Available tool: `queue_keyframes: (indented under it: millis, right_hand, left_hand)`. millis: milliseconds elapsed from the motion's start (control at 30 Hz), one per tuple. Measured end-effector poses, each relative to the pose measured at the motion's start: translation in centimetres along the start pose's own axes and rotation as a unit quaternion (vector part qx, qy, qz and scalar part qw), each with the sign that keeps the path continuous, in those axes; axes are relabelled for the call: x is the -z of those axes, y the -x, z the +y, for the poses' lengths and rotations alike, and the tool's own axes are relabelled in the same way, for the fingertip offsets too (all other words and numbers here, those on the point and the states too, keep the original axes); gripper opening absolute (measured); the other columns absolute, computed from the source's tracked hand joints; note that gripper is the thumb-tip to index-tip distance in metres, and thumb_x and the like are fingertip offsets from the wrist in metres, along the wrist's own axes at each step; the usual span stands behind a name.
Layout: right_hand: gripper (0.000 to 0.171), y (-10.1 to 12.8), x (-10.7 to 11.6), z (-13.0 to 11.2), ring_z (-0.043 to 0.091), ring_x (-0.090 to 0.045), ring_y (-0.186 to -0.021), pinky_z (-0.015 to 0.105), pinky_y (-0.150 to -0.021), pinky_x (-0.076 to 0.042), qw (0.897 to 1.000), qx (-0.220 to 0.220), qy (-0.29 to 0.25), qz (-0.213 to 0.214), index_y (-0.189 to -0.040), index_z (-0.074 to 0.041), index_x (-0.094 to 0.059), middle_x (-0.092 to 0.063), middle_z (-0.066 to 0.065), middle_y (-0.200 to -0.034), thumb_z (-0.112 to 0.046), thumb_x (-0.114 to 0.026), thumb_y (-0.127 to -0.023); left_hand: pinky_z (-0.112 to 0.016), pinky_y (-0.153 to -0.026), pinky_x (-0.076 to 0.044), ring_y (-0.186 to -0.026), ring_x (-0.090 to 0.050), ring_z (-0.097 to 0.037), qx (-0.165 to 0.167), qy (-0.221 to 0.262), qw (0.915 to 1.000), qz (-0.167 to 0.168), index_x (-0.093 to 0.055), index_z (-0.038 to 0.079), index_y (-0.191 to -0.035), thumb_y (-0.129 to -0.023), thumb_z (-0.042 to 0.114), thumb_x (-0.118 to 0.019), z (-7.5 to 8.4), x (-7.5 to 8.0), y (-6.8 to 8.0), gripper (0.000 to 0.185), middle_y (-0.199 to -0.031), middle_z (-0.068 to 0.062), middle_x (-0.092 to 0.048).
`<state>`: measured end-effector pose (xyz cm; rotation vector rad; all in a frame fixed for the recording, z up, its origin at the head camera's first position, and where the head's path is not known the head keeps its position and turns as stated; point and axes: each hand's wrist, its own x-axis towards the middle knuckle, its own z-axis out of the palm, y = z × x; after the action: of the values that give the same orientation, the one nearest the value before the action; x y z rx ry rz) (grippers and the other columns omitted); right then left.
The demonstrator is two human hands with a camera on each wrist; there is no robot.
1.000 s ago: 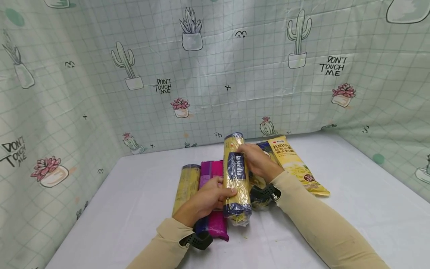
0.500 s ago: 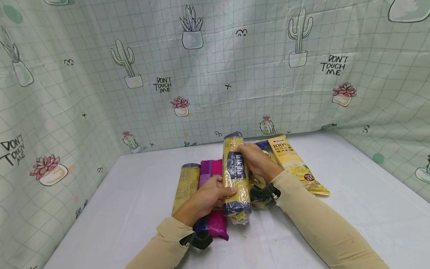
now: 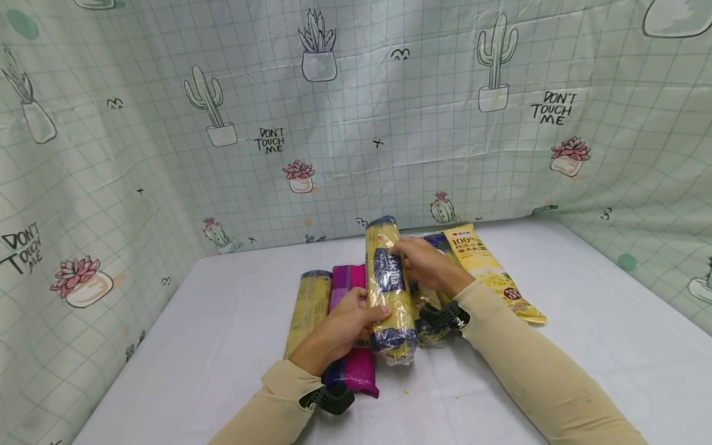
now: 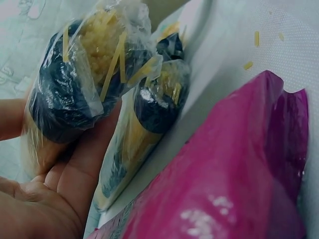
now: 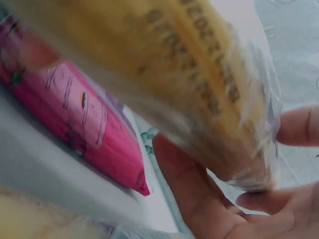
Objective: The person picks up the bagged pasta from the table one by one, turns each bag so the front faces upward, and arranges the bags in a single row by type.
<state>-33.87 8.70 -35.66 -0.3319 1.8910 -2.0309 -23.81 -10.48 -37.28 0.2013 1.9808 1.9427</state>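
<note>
Both hands hold a clear-wrapped spaghetti pack (image 3: 389, 309) with blue ends and a blue "la sicilia" label, raised over the table. My left hand (image 3: 345, 321) grips its lower part, thumb across the front and fingers behind. Higher up on the right side, my right hand (image 3: 427, 264) grips it with the thumb at the label. The left wrist view shows the pack's crinkled end (image 4: 94, 55) with loose strands inside. In the right wrist view, printed digits run along the pack's yellow side (image 5: 184, 64), between thumb and fingers.
Left of the held pack lie a magenta packet (image 3: 358, 371) and another yellow pasta pack (image 3: 308, 303). To the right are a blue-and-yellow pasta pack (image 3: 434, 334), partly hidden by the right hand, and a yellow bag (image 3: 484, 272). Small pasta crumbs (image 4: 256, 39) dot the white tablecloth (image 3: 222, 321).
The held spaghetti pack has turned a little about its length, its label shifting, and its upper end has tipped slightly left. The right wrist has shifted slightly right; the other packs stay put.
</note>
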Motion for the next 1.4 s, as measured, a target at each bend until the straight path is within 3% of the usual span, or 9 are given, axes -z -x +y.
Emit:
queue_keyframes:
  millis: [233,367,800,1033,1400]
  right_hand:
    - [0.067,0.04,0.66,-0.06,0.028,-0.062,-0.102,0.044,-0.082,-0.055,0.999,-0.011,0.049,-0.020,-0.157,-0.008,-0.026,-0.054,0.021,-0.126,-0.012,-0.050,-0.095]
    - [0.070,0.13,0.81,0.02,0.032,-0.065,-0.102,0.047,-0.082,-0.056,0.997,-0.006,0.072,-0.037,-0.157,-0.008,-0.026,-0.058,0.023,-0.124,-0.010,-0.053,-0.093]
    - [0.072,-0.14,0.30,0.32,0.022,-0.065,-0.095,0.038,-0.081,-0.057,1.000,0.003,0.003,0.028,-0.156,-0.002,-0.024,-0.054,0.027,-0.132,-0.001,-0.055,-0.091]
    - [0.078,-0.15,0.30,-0.22,0.022,-0.064,-0.101,0.037,-0.082,-0.056,0.996,0.016,-0.015,0.087,-0.160,-0.007,-0.018,-0.049,0.023,-0.143,-0.002,-0.058,-0.093]
    - [0.072,0.02,0.52,-0.55,0.020,-0.068,-0.093,0.033,-0.079,-0.057,0.993,0.011,-0.058,0.105,-0.158,-0.004,-0.021,-0.047,0.028,-0.142,-0.002,-0.059,-0.096]
  left_hand:
    - [-0.037,-0.077,-0.059,-0.091,-0.071,-0.026,0.001,-0.006,0.9998,0.016,-0.040,-0.001,-0.128,-0.096,0.010,-0.066,-0.09,-0.08,-0.18,0.043,-0.107,-0.018,-0.066]
    - [-0.035,-0.076,-0.058,-0.089,-0.071,-0.024,0.002,-0.009,0.9996,0.026,-0.041,0.000,-0.129,-0.097,0.013,-0.067,-0.19,-0.06,-0.24,0.044,-0.108,-0.017,-0.066]
    - [-0.036,-0.079,-0.059,-0.091,-0.071,-0.025,-0.004,0.017,0.9989,0.045,-0.042,0.003,-0.138,-0.097,0.023,-0.069,-0.10,0.15,-0.57,0.053,-0.109,-0.016,-0.068]
    - [-0.038,-0.088,-0.056,-0.099,-0.069,-0.025,-0.021,0.033,0.9990,0.021,-0.038,0.007,-0.151,-0.098,0.026,-0.067,0.19,0.56,-0.62,0.064,-0.117,-0.015,-0.066]
    - [-0.039,-0.077,-0.059,-0.095,-0.071,-0.026,-0.020,0.071,0.9970,-0.022,-0.025,0.007,-0.156,-0.095,0.018,-0.064,0.41,0.71,-0.19,0.073,-0.125,-0.018,-0.063]
